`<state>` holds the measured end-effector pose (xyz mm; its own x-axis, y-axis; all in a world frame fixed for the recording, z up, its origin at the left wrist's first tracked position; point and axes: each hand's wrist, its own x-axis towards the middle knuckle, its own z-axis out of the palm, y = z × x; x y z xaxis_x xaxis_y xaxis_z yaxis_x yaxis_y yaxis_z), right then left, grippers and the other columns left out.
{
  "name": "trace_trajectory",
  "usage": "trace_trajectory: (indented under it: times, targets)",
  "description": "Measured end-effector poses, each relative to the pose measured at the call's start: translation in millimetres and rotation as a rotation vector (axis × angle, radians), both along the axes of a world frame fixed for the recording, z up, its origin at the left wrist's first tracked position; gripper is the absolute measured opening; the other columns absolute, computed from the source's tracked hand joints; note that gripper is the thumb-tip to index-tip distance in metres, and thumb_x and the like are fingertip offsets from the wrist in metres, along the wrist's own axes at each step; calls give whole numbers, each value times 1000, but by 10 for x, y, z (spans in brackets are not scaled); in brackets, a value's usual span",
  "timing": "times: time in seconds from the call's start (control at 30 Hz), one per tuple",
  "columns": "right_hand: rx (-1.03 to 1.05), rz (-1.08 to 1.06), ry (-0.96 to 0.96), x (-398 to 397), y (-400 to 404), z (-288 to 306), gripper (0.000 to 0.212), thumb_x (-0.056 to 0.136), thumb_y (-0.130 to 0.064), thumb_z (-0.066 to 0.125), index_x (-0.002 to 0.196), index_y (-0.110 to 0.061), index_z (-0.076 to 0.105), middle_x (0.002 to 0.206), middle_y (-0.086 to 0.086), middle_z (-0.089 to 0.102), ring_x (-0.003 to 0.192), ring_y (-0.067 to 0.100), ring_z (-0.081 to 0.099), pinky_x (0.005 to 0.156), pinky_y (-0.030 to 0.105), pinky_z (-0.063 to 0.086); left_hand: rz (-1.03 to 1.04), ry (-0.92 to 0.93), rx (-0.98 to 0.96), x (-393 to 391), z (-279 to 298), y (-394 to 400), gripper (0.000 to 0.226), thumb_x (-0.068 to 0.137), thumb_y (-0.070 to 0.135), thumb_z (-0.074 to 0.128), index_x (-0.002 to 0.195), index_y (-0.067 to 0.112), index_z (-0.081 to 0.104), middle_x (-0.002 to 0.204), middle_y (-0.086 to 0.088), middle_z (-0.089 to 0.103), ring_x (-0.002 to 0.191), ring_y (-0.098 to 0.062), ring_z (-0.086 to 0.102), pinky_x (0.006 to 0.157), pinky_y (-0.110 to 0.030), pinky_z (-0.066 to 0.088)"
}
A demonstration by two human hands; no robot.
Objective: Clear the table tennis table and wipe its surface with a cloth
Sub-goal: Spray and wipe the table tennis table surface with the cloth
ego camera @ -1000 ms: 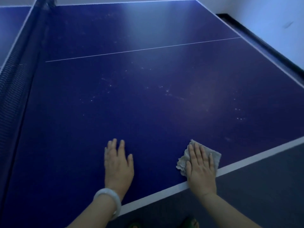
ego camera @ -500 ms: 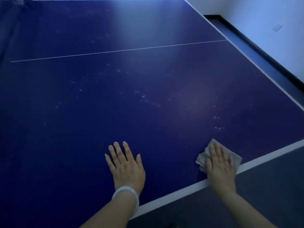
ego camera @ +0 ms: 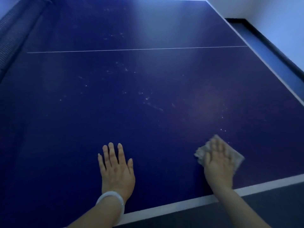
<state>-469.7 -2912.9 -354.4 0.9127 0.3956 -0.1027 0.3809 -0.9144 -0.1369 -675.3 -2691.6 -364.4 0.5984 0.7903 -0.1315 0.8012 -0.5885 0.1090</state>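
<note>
The dark blue table tennis table fills the view, with pale specks and smears scattered over its middle. My right hand lies flat with straight fingers on a crumpled grey cloth, pressing it onto the surface a little in from the white near edge line. My left hand rests flat on the bare table to the left of the cloth, fingers spread, with a white bangle on the wrist. No loose objects show on the table.
The net runs along the upper left. A thin white centre line crosses the table. The white near edge line runs at the bottom, with dark floor below it. A wall and dark skirting stand at the right.
My right hand has slid the cloth rightwards along the near edge and then a little further onto the table. My left hand has stayed flat on the surface. The view has turned.
</note>
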Motion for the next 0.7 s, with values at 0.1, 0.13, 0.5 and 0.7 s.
trace_trajectory:
  times: [0.1,0.13,0.5,0.7]
  targets:
    - [35,-213,-22,-133,258,-4,57,102,-35,8,153,-20,-12,164,3,-10,151,20,-8,121,50,2,-4,0,3,3,10,2,75,92,49,-11,153,11,9,161,-19,8,150,-32,0,121,-52,1]
    - [22,-104,-44,-268,407,-23,57,101,-35,6,153,-19,-12,163,4,-12,151,22,-8,122,49,2,-9,2,12,6,14,3,78,91,49,-17,153,11,10,161,-19,8,150,-33,1,121,-52,2]
    - [6,191,-16,405,810,-20,56,103,-32,13,156,-19,1,164,-1,-6,151,16,-4,123,44,-2,7,-6,-3,3,25,15,73,91,46,-9,155,14,4,162,-16,-1,150,-31,-9,121,-51,-4]
    - [42,348,-52,-313,1351,-77,62,103,-30,23,155,-15,-4,164,4,-8,151,24,-9,122,46,-2,3,7,-7,6,34,4,72,91,44,-12,154,13,-1,162,-16,-8,149,-32,-14,121,-52,-4]
